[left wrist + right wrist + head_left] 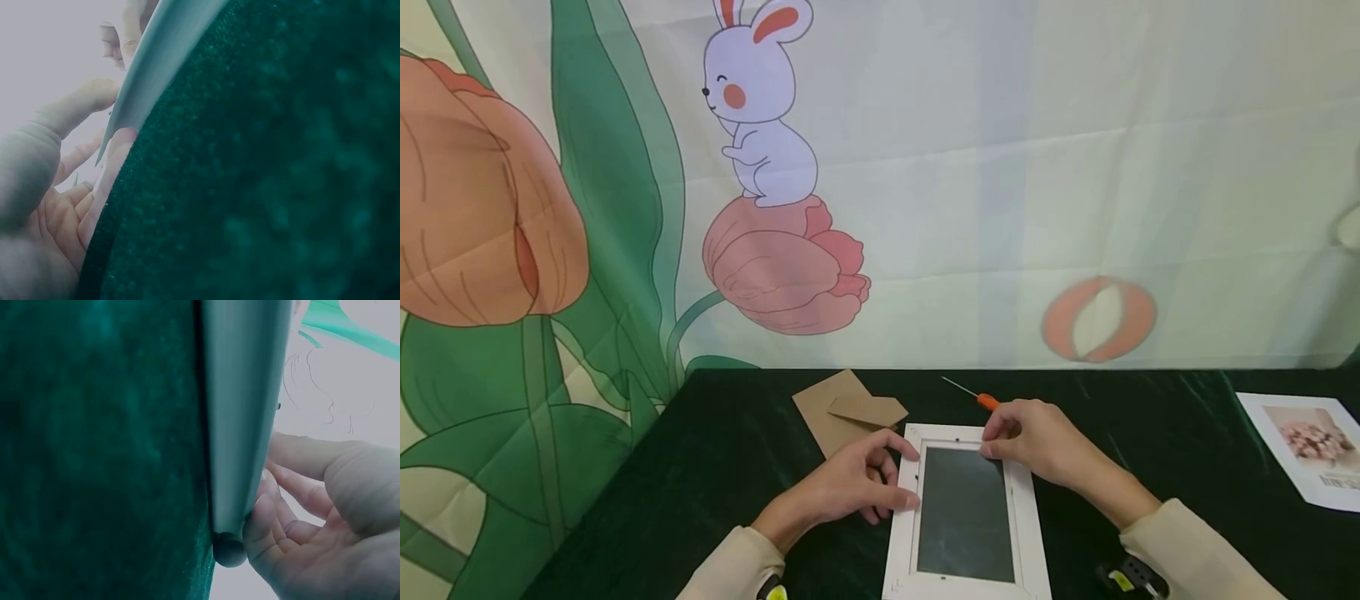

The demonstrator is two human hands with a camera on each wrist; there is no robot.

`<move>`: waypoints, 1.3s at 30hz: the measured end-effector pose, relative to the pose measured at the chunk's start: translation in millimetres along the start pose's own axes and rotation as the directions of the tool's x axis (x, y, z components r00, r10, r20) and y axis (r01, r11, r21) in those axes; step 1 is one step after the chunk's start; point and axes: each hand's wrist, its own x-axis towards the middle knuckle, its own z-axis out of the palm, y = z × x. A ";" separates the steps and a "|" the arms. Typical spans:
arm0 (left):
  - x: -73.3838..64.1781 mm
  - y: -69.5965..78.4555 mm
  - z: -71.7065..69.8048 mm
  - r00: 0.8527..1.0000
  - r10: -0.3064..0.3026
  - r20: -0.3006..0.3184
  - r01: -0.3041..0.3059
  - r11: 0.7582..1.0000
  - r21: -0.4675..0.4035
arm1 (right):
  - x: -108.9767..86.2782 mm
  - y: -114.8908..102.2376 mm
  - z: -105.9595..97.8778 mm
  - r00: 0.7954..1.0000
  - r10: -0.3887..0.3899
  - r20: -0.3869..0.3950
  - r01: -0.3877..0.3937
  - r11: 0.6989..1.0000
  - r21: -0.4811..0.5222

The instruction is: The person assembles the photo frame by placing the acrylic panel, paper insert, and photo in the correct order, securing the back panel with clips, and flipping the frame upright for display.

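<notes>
A white picture frame (1030, 533) lies on the dark green cloth with small dark tabs along its inner edge. A dark panel (966, 517) fills its opening. My left hand (848, 477) grips the frame's left side, thumb on the rim; in the left wrist view the other fingers are at the frame's outer side (156, 59). At the top right corner my right hand (1037, 437) holds the frame between thumb and fingers. The right wrist view shows those fingertips (262, 512) against the frame's side, close to a dark round knob (229, 550).
Behind the right hand lies a screwdriver with an orange handle (987, 402). Brown card pieces (827, 408) lie beyond the left hand. A print of pink flowers (1315, 450) is at the far right. A printed curtain (925, 208) hangs behind the table.
</notes>
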 end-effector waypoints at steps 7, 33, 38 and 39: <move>0.2 -0.6 0.1 1.000 0.001 -0.001 -0.001 1.000 0.004 | 0.3 -1.9 1.3 1.000 0.009 0.003 -0.009 0.999 -0.032; -0.9 -2.0 1.2 1.000 -0.004 -0.005 0.004 1.000 -0.017 | -3.0 -0.9 -5.5 0.998 -0.035 0.054 0.038 0.998 -0.055; -0.1 -1.0 0.7 1.000 0.001 -0.006 -0.001 1.000 -0.015 | -3.3 -1.9 -15.6 0.998 -0.018 0.053 0.021 0.998 -0.056; 0.1 -1.2 0.6 1.000 0.001 -0.006 -0.001 1.000 -0.015 | -3.5 -2.4 -18.0 0.999 -0.020 0.051 0.022 0.998 -0.057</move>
